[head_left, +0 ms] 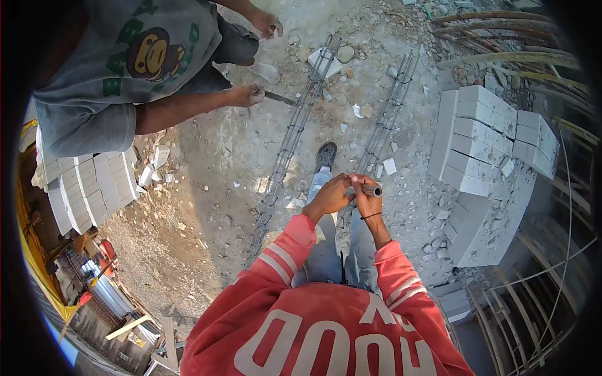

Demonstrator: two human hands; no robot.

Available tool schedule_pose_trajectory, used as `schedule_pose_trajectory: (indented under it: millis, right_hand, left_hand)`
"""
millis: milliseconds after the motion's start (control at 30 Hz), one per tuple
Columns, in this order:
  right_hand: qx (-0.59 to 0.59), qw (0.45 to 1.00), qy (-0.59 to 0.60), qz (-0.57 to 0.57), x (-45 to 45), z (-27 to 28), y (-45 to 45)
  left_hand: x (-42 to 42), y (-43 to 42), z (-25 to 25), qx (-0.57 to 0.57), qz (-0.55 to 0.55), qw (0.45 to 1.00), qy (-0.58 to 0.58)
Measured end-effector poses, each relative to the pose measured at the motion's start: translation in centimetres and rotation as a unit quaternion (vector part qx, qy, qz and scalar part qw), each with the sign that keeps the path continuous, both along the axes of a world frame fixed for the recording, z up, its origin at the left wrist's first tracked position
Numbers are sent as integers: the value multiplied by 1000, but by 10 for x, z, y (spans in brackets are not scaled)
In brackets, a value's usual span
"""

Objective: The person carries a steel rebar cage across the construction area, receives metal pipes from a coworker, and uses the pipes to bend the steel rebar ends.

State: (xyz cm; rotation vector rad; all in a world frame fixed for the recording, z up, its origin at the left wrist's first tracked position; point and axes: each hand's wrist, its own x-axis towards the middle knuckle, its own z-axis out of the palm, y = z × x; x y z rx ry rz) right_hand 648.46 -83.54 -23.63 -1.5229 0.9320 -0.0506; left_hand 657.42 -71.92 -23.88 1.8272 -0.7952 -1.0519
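My right hand [365, 202] is closed around a hollow metal pipe [375, 191], whose open end points to the right. Close beside it, my left hand [331, 197] has its fingers pinched together; what they hold is hidden. Both hands are above a rebar cage [384, 125], a long frame of thin bars with wire ties, which runs back from between my legs. A second rebar cage [291, 138] lies roughly parallel on the left.
At the left, another person [232, 97] holds a dark bar [280, 98] reaching the second cage. Grey blocks [480, 138] are stacked at right, with more blocks [94, 185] at left. Curved poles [508, 59] lie at upper right. Rubble litters the concrete ground [213, 150].
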Motion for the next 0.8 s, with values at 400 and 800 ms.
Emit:
schedule_pose_trajectory:
  millis: [400,800]
  right_hand:
    - [74,932,22,-353,-21,85,-71]
    - [20,901,-80,-426,-44,156,-165]
  left_hand:
    - [44,71,-23,135,171,972,86]
    - [130,3,-2,62,403,865,294]
